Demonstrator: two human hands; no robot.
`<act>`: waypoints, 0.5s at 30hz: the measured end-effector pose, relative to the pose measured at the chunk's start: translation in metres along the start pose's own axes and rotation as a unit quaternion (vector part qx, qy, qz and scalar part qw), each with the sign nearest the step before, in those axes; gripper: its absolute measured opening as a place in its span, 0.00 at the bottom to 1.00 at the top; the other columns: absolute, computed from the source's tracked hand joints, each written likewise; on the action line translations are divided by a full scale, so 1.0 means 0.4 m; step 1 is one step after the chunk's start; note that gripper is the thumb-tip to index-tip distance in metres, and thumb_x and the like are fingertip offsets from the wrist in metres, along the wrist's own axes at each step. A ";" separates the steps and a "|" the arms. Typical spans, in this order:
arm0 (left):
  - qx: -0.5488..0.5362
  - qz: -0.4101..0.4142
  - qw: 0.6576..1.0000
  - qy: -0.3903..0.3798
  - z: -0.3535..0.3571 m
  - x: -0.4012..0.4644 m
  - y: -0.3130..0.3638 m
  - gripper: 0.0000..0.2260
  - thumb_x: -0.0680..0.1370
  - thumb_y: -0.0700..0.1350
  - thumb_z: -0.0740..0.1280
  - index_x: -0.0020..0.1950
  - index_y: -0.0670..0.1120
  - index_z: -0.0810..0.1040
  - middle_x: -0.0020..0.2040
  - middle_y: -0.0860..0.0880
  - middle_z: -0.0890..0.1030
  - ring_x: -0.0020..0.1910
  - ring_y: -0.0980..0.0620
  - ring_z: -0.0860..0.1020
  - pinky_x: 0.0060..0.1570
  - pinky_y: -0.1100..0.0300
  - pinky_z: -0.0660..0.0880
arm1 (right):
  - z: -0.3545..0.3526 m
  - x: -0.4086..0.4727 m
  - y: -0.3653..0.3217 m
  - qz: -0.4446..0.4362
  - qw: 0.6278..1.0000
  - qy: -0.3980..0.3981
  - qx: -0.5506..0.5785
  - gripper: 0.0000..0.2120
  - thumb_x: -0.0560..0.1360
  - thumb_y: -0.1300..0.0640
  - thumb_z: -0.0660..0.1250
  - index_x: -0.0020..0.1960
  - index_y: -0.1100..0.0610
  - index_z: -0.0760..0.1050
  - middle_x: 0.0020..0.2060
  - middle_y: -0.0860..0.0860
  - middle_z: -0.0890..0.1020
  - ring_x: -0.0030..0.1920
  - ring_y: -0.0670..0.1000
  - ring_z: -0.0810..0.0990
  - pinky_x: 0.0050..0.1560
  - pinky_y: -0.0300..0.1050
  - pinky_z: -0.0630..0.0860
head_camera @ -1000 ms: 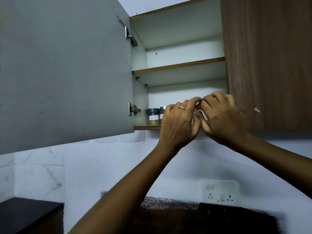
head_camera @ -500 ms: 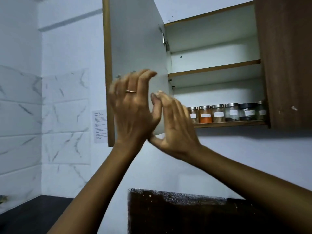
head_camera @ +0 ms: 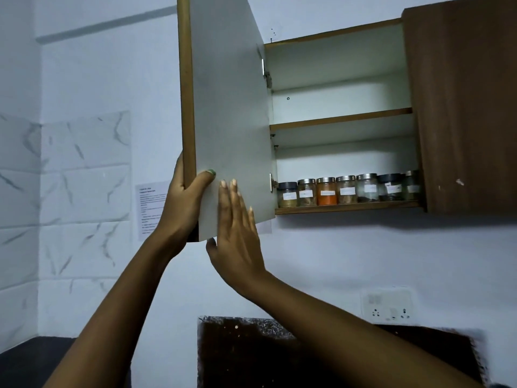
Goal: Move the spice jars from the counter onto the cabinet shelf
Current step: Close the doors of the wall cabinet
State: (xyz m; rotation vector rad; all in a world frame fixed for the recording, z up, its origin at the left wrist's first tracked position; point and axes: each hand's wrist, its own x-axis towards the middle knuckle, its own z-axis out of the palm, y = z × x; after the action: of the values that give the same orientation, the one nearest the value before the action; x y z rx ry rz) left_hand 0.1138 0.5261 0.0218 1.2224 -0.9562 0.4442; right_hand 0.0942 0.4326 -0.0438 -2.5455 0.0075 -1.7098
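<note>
Several spice jars [head_camera: 347, 190] stand in a row on the bottom shelf [head_camera: 347, 207] of the wall cabinet, each with a white label; one holds orange powder [head_camera: 326, 191]. The left cabinet door [head_camera: 226, 113] stands open, white inside with a brown edge. My left hand [head_camera: 186, 203] grips the door's lower outer edge, thumb on the inner face. My right hand [head_camera: 237, 233] lies flat against the door's inner face near its bottom corner, fingers straight and holding nothing.
The upper shelf [head_camera: 341, 118] is bare. The right cabinet door [head_camera: 464, 107] is closed. A paper notice [head_camera: 151, 208] hangs on the marble-tiled wall. A wall socket [head_camera: 387, 305] sits lower right above a dark counter [head_camera: 251, 351].
Both hands left the jars on the shelf and moved left to the open door. My left hand took hold of the door's edge; my right hand flattened on its inner face.
</note>
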 end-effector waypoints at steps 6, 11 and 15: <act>-0.022 -0.028 0.999 -0.022 0.032 -0.014 0.006 0.22 0.76 0.52 0.64 0.70 0.53 0.65 0.52 0.55 0.75 0.44 0.52 0.75 0.35 0.60 0.72 | -0.012 -0.005 0.036 -0.030 0.998 0.052 0.014 0.38 0.73 0.67 0.59 0.76 0.56 0.42 0.77 0.54 0.48 0.77 0.54 0.49 0.70 0.52 0.66; -0.052 0.021 0.997 -0.057 0.098 -0.035 0.031 0.29 0.74 0.45 0.65 0.74 0.54 0.60 0.61 0.53 0.74 0.47 0.56 0.77 0.41 0.62 0.76 | -0.042 -0.019 0.074 -0.019 0.991 0.123 0.050 0.40 0.72 0.62 0.65 0.76 0.52 0.44 0.76 0.52 0.56 0.74 0.52 0.61 0.55 0.47 0.78; -0.093 0.070 0.989 -0.091 0.181 -0.056 0.052 0.36 0.70 0.39 0.64 0.76 0.54 0.57 0.68 0.52 0.72 0.48 0.64 0.79 0.42 0.70 0.76 | -0.090 -0.041 0.117 0.009 0.982 0.150 0.116 0.39 0.71 0.62 0.66 0.74 0.49 0.49 0.72 0.55 0.67 0.65 0.56 0.74 0.49 0.43 0.77</act>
State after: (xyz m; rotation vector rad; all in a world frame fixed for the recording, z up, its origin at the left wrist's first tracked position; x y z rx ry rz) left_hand 0.0588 0.4700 0.0185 1.0427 -1.2179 0.3488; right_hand 0.0563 0.3846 -0.0483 -2.1020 -0.1418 -1.9415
